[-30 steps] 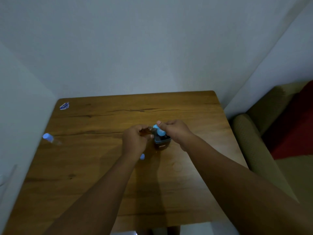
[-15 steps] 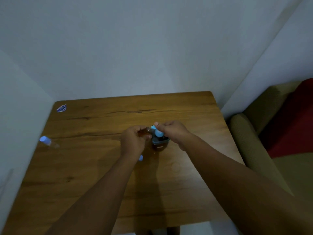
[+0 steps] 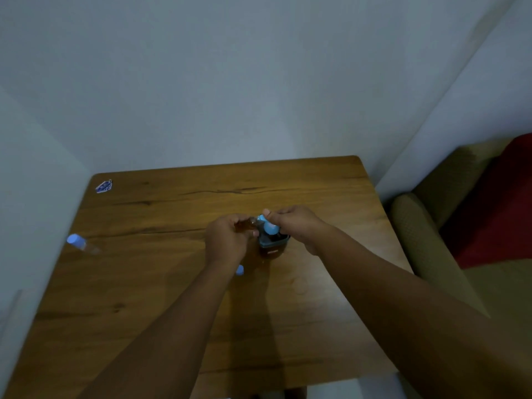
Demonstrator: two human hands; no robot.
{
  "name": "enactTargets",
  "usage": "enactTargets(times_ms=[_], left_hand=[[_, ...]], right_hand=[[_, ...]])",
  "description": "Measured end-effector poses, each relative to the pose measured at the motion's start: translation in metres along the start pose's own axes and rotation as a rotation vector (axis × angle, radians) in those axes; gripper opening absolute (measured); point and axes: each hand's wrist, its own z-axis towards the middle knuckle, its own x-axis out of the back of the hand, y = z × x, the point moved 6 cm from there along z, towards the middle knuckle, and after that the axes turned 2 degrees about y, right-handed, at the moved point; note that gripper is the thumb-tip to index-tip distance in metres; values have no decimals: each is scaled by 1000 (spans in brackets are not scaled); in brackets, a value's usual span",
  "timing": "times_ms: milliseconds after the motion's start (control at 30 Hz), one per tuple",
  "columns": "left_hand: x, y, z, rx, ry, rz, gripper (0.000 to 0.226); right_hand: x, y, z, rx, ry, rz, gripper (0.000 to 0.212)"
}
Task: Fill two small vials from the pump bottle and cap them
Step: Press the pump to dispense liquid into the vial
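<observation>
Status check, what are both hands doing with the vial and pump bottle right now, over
Left hand grips vial at the spout. Right hand on pump bottle head. Capped vial lies far left; loose cap by left wrist. Nothing in the way.

Dim room; grey walls [image 3: 230, 82], olive sofa [image 3: 426, 231] right of table [image 3: 144, 283]

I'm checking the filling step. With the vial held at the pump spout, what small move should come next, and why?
Probably press the pump head down with the right hand. The left hand holds the vial at the spout, the bottle stands on the table, and a loose blue cap waits nearby.
</observation>
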Motion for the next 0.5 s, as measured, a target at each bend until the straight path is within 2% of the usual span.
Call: enactTargets(times_ms=[200, 500], left_hand=[[-2, -4, 1, 18, -22, 16, 33], [-1, 0, 0, 21, -12, -8, 30]], right_hand=[[-1, 1, 7, -6, 32, 21, 46], [1, 1, 3, -11, 25, 14, 55]])
